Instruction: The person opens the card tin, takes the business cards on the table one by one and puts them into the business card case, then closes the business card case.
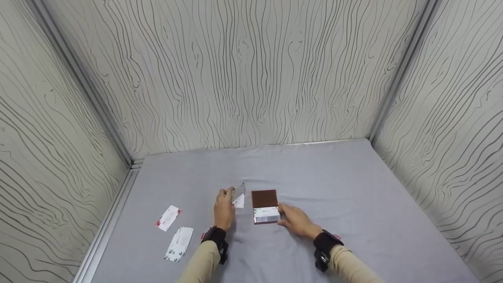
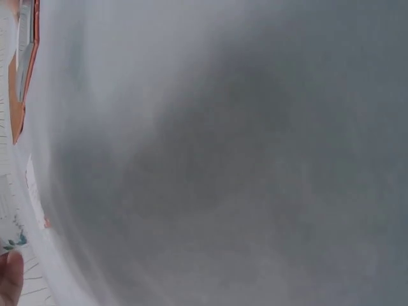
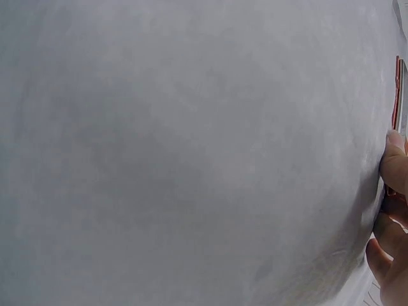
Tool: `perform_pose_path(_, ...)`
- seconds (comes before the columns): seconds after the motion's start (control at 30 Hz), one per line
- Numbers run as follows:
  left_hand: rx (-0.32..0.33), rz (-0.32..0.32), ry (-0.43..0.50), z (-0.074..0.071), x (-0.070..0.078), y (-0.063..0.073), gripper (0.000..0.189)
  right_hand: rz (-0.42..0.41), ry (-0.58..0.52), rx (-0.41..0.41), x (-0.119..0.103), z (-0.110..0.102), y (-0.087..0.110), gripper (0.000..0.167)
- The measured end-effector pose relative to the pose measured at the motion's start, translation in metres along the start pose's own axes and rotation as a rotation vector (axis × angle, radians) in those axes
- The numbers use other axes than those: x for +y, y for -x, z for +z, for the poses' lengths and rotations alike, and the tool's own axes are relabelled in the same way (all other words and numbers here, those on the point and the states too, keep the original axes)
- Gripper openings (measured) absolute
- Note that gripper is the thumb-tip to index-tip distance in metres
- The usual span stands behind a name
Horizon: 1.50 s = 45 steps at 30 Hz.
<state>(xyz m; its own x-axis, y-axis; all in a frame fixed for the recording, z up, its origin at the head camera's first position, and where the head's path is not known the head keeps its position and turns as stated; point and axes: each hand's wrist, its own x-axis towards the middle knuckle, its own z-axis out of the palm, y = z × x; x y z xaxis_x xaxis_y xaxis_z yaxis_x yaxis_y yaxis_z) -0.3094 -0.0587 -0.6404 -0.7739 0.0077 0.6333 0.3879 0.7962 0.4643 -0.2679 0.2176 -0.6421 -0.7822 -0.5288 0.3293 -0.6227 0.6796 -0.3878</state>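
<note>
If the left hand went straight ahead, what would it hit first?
Probably the patterned back wall; the way over the grey cloth looks free for the left hand and its pinched card, though height is hard to judge.

Btwn the forearms (image 1: 200, 262), the case (image 1: 264, 198) can be reached over bare cloth (image 1: 261, 251); from the far side too, w/ wide room up to the back wall (image 1: 251, 78). Its R edge is blocked by the R hand (image 1: 297, 221). On its L, only a narrow gap is offered beside a flat card (image 1: 239, 202), crowded by the L hand (image 1: 224, 208) & held card (image 1: 238, 190). Farther L, two low cards (image 1: 168, 217) (image 1: 179, 243) could be passed over.
</note>
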Motion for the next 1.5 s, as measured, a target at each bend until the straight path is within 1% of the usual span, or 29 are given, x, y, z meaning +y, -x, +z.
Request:
perform_pose_path(0.1, -0.011, 0.029, 0.048, 0.002, 0.003, 0.0, 0.048, 0.016, 0.003, -0.006, -0.002, -0.001, 0.0, 0.049)
perform_pose_path(0.17, -0.03, 0.058, 0.086, 0.003, 0.005, 0.0, 0.044, 0.033, 0.0, -0.016, -0.003, -0.002, 0.0, 0.051)
perform_pose_path(0.33, -0.124, 0.09, 0.17, 0.008, 0.009, 0.001, 0.039, 0.074, -0.017, -0.04, -0.004, -0.002, -0.001, 0.049)
perform_pose_path(0.47, -0.181, 0.108, 0.214, 0.01, 0.013, 0.0, 0.041, 0.086, -0.014, -0.048, -0.004, -0.002, 0.0, 0.053)
perform_pose_path(0.53, -0.201, 0.121, 0.225, 0.011, 0.016, -0.001, 0.047, 0.087, -0.011, -0.049, -0.004, -0.002, 0.0, 0.054)
perform_pose_path(0.63, -0.221, 0.143, 0.236, 0.012, 0.02, -0.002, 0.055, 0.091, -0.019, -0.046, -0.002, -0.001, 0.0, 0.054)
perform_pose_path(0.73, -0.232, 0.162, 0.249, 0.013, 0.024, -0.002, 0.058, 0.099, -0.036, -0.048, -0.002, -0.001, 0.0, 0.054)
perform_pose_path(0.93, -0.276, 0.163, 0.279, 0.017, 0.029, -0.002, 0.053, 0.128, -0.051, -0.066, -0.002, -0.002, -0.001, 0.055)
perform_pose_path(1.0, -0.287, 0.177, 0.297, 0.018, 0.03, -0.002, 0.052, 0.123, -0.046, -0.064, -0.003, -0.002, -0.001, 0.055)
perform_pose_path(1.17, -0.282, 0.232, 0.321, 0.019, 0.032, -0.003, 0.051, 0.1, -0.025, -0.049, -0.001, -0.001, -0.001, 0.051)
perform_pose_path(1.27, -0.308, 0.228, 0.323, 0.02, 0.032, -0.002, 0.053, 0.102, -0.027, -0.052, -0.001, -0.001, -0.001, 0.051)
perform_pose_path(1.4, -0.36, 0.193, 0.316, 0.022, 0.031, 0.0, 0.054, 0.11, -0.025, -0.064, -0.001, 0.0, -0.002, 0.051)
perform_pose_path(1.5, -0.371, 0.18, 0.307, 0.023, 0.031, 0.002, 0.051, 0.113, -0.023, -0.065, -0.001, 0.0, -0.002, 0.052)
